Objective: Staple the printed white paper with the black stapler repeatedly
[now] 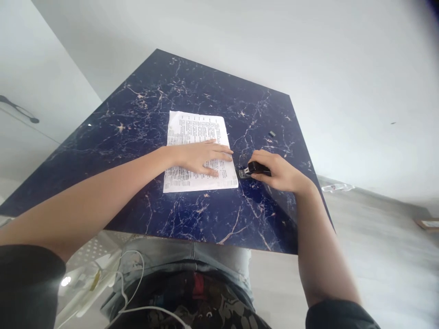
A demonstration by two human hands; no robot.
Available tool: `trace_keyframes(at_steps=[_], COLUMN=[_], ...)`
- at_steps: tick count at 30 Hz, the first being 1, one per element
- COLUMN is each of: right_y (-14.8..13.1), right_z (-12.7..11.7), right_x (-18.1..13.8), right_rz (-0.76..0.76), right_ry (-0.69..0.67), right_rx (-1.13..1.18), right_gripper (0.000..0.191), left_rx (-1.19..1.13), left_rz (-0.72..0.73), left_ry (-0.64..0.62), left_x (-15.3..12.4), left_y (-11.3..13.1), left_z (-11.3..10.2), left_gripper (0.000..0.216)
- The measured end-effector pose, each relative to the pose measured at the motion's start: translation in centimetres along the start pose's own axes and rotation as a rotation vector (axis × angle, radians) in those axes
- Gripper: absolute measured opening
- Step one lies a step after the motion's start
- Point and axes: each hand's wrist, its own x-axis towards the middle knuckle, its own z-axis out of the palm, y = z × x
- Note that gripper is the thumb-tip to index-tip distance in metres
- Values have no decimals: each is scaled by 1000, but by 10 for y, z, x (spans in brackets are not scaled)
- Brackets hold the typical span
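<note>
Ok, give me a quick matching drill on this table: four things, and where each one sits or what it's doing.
Things:
1. left hand
2. right hand
3. paper
4. small dark bit

States:
A. lies alone on the table, beyond the right hand
B. flat on the paper
C. grips the stapler
D. printed, lying under the left hand

Pairs: 1-B, 2-C, 3-D, 4-A

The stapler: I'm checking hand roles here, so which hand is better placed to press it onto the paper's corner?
Probably the right hand: it grips the stapler at the near right corner of the paper, while the left hand lies flat on the sheet.
</note>
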Motion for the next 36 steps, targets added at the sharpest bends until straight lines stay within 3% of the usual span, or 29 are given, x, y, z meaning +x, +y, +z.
trace_keyframes(at_steps=[12,15,18,20,22,27,36], right_y=[0,3,5,6,7,5,17], right_z=[8,10,11,12,12,12,17], right_x=[5,6,7,7,7,7,9], right_rz=[68,107,168,196,204,275,442], right_ry=[110,149,189,208,218,254,409], right_rx=[-58,-82,-98,-98,-93,-87,-209], right_gripper=[10,12,13,14,15,15,17], left_rx=[110,148,185,199,194,159,112], left_rz=[44,-96,-390,-534,-582,-546,-231], left_ry=[85,178,304,300,252,173,-49], left_x=[1,1,0,-2,-4,-7,-7], left_y=[3,3,-1,-5,-10,-13,-1], left_z=[1,-1,-3,-5,-5,-5,-14], left_gripper=[51,50,59,68,73,75,71])
